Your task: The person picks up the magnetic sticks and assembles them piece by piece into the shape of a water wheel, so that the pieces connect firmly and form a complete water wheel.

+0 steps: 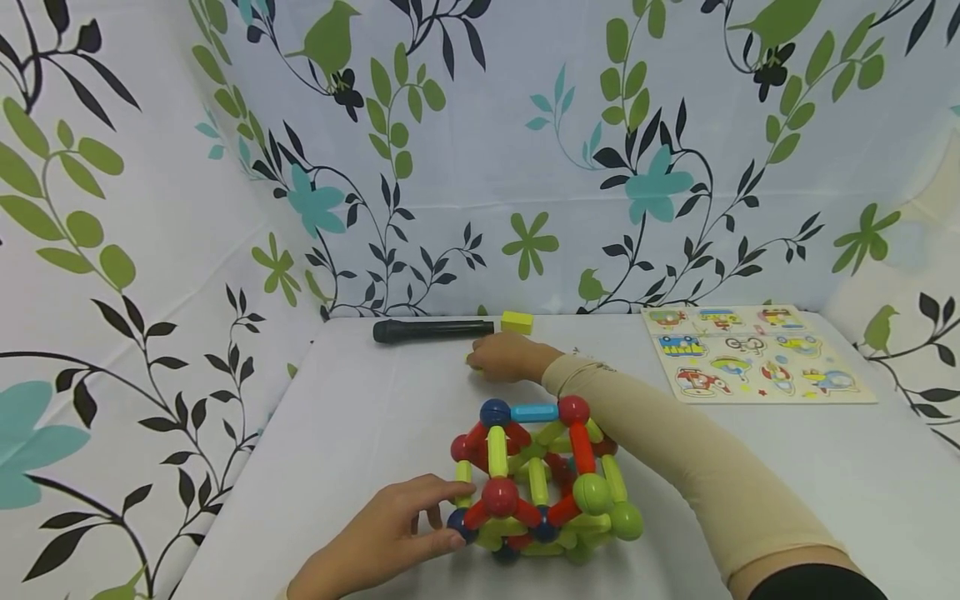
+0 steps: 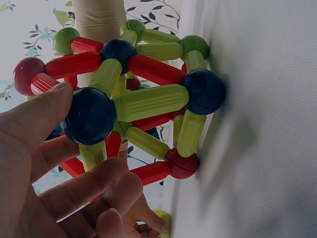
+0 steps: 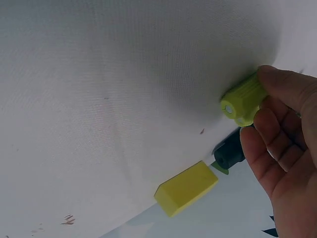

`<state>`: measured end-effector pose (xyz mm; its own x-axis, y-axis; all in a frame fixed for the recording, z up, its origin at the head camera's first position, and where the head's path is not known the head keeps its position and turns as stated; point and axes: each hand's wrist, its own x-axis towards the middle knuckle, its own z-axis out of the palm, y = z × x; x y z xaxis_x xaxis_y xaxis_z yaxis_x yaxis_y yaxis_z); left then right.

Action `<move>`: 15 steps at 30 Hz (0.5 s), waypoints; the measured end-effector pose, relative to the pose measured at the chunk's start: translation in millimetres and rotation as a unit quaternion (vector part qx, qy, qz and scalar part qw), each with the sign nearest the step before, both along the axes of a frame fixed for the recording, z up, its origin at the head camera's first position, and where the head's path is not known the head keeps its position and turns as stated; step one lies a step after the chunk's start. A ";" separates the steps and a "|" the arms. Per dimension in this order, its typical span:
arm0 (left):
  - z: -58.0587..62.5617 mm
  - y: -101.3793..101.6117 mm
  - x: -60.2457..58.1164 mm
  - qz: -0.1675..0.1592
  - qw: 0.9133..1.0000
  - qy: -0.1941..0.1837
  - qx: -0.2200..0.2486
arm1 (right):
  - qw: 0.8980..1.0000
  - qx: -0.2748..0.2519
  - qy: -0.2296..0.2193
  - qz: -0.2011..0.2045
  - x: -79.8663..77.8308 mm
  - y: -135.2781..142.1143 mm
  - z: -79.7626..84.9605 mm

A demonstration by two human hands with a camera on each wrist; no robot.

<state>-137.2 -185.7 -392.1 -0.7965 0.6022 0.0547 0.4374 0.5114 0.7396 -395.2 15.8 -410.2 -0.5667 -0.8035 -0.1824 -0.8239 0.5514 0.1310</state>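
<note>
A construction of magnetic rods and balls in red, yellow-green, blue and green stands on the white table before me. My left hand holds its near left corner. In the left wrist view, the thumb presses a dark blue ball, and the fingers curl behind it beside a yellow-green rod. Farther back, my right hand reaches past the construction. Between its thumb and fingers it pinches yellow-green magnetic rods, low over the table; two ends with silvery magnets show.
A black microphone lies at the table's back edge, with a yellow block just right of it. At the back right lies a flat picture puzzle board. Patterned cloth hangs behind the table and along its left side.
</note>
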 end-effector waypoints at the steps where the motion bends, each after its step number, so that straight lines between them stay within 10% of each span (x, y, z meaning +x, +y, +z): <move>1: 0.1 0.2 0.0 -0.001 1.000 0.000 0.000 | 1.000 0.000 -0.005 -0.003 0.4 0.4 0.1; 15: 1.9 1.5 0.4 0.003 1.000 -0.002 -0.002 | 0.999 -0.035 -0.028 -0.025 5.4 19.7 14.3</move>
